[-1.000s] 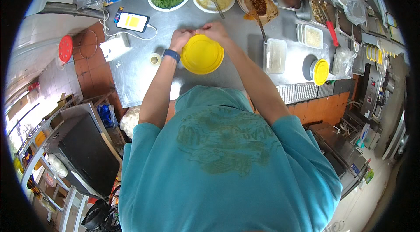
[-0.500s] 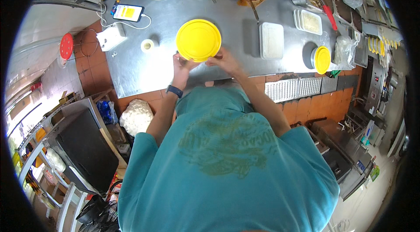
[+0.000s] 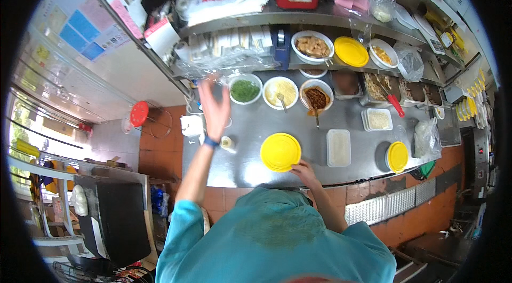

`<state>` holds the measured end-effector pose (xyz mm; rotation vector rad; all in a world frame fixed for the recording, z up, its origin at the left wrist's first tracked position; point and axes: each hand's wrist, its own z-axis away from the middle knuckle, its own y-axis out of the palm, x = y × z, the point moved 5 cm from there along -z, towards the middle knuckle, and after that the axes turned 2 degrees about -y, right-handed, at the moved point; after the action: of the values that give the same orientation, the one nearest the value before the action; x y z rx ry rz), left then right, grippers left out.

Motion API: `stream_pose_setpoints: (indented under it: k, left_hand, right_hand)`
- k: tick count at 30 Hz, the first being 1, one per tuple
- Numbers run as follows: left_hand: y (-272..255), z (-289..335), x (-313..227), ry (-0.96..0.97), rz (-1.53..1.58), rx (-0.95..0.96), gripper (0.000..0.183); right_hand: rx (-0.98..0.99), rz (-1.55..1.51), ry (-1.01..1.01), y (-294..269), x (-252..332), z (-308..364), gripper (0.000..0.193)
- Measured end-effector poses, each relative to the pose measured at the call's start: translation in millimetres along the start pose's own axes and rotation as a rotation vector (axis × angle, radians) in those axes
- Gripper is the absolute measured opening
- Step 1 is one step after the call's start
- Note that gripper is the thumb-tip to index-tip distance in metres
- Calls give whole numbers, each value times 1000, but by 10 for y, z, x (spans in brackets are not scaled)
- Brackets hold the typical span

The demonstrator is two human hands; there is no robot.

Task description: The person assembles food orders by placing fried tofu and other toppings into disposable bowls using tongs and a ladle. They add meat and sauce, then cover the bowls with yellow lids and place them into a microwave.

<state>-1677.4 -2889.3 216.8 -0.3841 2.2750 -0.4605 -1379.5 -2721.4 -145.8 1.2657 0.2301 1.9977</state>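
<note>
A round tub with a yellow lid [image 3: 280, 152] sits on the steel counter in front of me. My right hand [image 3: 305, 172] grips its near right edge. The tub's sides are hidden under the lid. Raised at the left, my left hand [image 3: 215, 111] is open and holds nothing; its fingertips are smeared by motion. That hand is nearest a white bowl of chopped green herbs [image 3: 245, 90] and the lower shelf above it. Just below its wrist, a small whitish roll [image 3: 228, 143] stands on the counter. The phone is hidden behind my left hand.
Bowls of pale minced food [image 3: 280, 93] and dark red sauce [image 3: 316, 96], both with spoons, line the back. Clear lidded boxes [image 3: 339, 148] and another yellow-lidded tub [image 3: 397, 156] stand to the right. Overhead, a shelf bears wrapped packets [image 3: 229, 45] and a bowl of brown chunks [image 3: 312, 46].
My left hand has let go of the yellow-lidded tub and moved up and left toward the shelf. My right hand stays at the tub's edge. The view has tilted up, showing the shelves.
</note>
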Motion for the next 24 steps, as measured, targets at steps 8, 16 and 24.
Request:
stream_pose_setpoints:
  k: [8, 16, 24]
  left_hand:
    - [-404, -2847, -2320, 692, 171, -688, 39]
    - [-1091, -2830, -2182, 518, 499, -457, 63]
    - [-2228, -1817, -1834, 480, 311, -665, 65]
  right_hand:
    - [72, -121, -160, 413, 588, 394, 34]
    - [315, 68, -288, 2032, 3096, 1046, 31]
    - [806, 79, -582, 4671, 5194, 745, 46]
